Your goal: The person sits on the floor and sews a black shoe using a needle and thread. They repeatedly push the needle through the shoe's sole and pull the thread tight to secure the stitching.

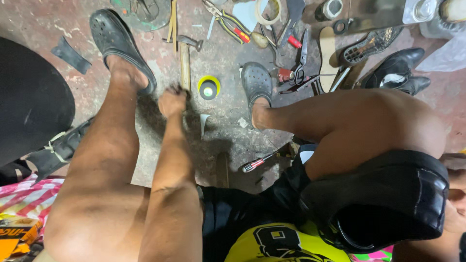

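The left hand [172,101] is stretched down to the floor [228,126] and closed around the wooden handle of a hammer [186,58]. Just beside it a yellow-rimmed tin [208,88] is set. A black shoe [388,199] is rested on the right thigh, with the right hand [455,194] seen only at the frame's edge against it. A screwdriver [256,163] is laid between the legs. Pliers [227,22], scissors [297,68] and more shoes [395,70] are scattered beyond.

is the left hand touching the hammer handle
Touching. The head view shows the left hand closed over the lower end of the wooden hammer handle on the floor, with no gap.
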